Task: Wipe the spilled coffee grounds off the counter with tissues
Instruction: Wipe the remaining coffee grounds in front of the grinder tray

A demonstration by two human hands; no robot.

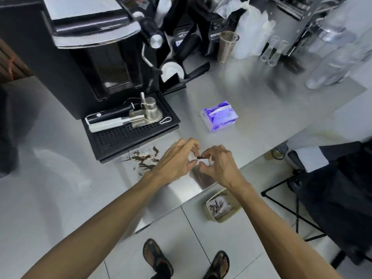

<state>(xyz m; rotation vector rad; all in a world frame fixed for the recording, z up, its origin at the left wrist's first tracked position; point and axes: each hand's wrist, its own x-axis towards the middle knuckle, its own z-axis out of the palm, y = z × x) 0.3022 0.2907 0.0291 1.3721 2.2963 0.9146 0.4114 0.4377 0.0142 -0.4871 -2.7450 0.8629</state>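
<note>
My left hand (177, 158) and right hand (220, 165) pinch a soiled tissue (204, 162), bundling it, I judge; coffee grounds (145, 158) beside the drip tray (124, 137) need wiping next.

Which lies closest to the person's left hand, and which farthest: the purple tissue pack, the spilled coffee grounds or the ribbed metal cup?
1. Spilled coffee grounds, just left of the left hand.
2. Purple tissue pack, farther back, to the right.
3. Ribbed metal cup, far back, to the right.
</note>
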